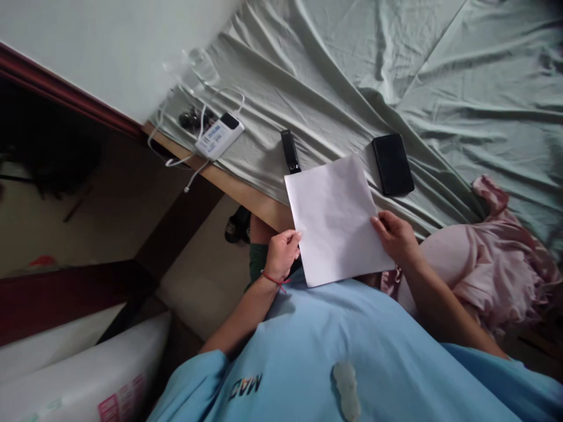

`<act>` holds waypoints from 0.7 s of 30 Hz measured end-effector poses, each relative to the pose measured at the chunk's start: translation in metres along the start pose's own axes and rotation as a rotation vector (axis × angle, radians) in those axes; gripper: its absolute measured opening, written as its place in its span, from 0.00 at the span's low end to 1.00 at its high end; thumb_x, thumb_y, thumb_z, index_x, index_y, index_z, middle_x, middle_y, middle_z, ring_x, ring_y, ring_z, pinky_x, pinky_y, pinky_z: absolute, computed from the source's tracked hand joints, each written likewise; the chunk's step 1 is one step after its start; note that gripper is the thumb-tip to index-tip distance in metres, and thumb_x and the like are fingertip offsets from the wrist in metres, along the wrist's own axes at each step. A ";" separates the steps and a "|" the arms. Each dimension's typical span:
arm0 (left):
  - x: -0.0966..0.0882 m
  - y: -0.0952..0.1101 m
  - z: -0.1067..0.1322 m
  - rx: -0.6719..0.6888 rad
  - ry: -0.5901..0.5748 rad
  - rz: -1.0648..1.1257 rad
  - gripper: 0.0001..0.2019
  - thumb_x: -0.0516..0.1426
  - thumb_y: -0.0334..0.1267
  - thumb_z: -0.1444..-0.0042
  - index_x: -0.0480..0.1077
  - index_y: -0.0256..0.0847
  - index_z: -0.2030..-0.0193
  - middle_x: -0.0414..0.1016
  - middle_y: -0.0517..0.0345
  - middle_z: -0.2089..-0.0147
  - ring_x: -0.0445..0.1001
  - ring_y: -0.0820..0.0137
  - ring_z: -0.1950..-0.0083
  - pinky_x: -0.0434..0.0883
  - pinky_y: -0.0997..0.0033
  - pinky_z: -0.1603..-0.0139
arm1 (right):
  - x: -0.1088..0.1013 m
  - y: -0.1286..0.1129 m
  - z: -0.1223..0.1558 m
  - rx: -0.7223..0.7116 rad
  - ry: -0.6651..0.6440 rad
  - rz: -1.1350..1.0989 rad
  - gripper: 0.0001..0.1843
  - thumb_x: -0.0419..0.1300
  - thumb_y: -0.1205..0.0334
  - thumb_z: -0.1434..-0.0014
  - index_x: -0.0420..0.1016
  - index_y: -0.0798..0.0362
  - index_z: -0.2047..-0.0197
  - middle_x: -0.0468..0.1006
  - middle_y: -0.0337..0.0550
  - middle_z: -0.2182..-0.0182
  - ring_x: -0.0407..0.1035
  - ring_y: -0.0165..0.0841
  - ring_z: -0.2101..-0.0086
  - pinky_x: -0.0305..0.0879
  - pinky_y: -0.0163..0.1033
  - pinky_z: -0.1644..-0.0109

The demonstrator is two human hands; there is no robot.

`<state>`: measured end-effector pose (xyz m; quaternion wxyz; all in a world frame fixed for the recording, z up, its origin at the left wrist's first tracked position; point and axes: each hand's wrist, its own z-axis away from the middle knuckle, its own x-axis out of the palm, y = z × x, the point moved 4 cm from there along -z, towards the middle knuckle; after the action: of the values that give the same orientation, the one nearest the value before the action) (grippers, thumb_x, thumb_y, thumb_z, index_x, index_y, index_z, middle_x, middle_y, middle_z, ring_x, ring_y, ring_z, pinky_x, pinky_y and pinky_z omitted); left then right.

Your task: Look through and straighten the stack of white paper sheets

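I hold a blank white sheet of paper (336,220) in front of my chest, over the edge of a bed. My left hand (281,253) pinches its left edge; a red string circles that wrist. My right hand (396,235) grips the right edge, thumb on top. The sheet is flat and slightly tilted. Just beyond it on the bed lie a black phone (393,164) and a slim black device (290,151), partly behind the paper's top corner.
The bed has a wrinkled pale green sheet (396,64). A white power bank (219,136) with white cables and dark earbuds (191,119) sits near the bed's corner. A pink cloth (497,258) lies at my right. White foam packaging (88,375) stands lower left.
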<state>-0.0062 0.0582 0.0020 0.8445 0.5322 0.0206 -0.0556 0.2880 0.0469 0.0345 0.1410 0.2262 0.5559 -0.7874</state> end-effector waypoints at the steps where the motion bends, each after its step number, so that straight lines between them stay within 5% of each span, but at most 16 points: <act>1: 0.001 0.001 0.000 -0.004 0.005 0.002 0.19 0.64 0.53 0.45 0.73 0.36 0.70 0.61 0.64 0.79 0.57 0.80 0.82 0.53 0.78 0.83 | -0.002 -0.001 0.000 -0.033 0.053 0.075 0.17 0.57 0.44 0.39 0.75 0.50 0.62 0.77 0.43 0.72 0.68 0.36 0.72 0.63 0.41 0.68; 9: 0.010 0.018 -0.001 0.004 0.005 0.010 0.17 0.62 0.50 0.46 0.72 0.37 0.74 0.63 0.63 0.80 0.58 0.79 0.83 0.52 0.77 0.83 | -0.015 0.000 -0.002 0.004 0.113 0.190 0.14 0.60 0.47 0.45 0.73 0.48 0.70 0.77 0.42 0.75 0.68 0.36 0.73 0.62 0.42 0.66; 16: 0.017 0.017 -0.011 0.026 -0.036 -0.165 0.15 0.60 0.46 0.47 0.68 0.38 0.78 0.58 0.65 0.82 0.55 0.79 0.83 0.50 0.76 0.82 | -0.029 -0.005 -0.003 0.015 0.186 0.230 0.12 0.64 0.49 0.47 0.75 0.48 0.66 0.78 0.42 0.72 0.70 0.38 0.71 0.64 0.44 0.63; 21: 0.018 0.022 -0.013 -0.028 -0.035 -0.124 0.15 0.59 0.47 0.49 0.68 0.39 0.79 0.59 0.65 0.84 0.57 0.78 0.85 0.47 0.75 0.84 | -0.024 -0.007 -0.002 0.010 0.138 0.332 0.13 0.62 0.48 0.42 0.73 0.48 0.70 0.77 0.43 0.75 0.69 0.38 0.72 0.61 0.43 0.65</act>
<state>0.0144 0.0781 0.0139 0.8471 0.5169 0.0398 -0.1167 0.3060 0.0499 0.0521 0.2292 0.3691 0.5153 -0.7387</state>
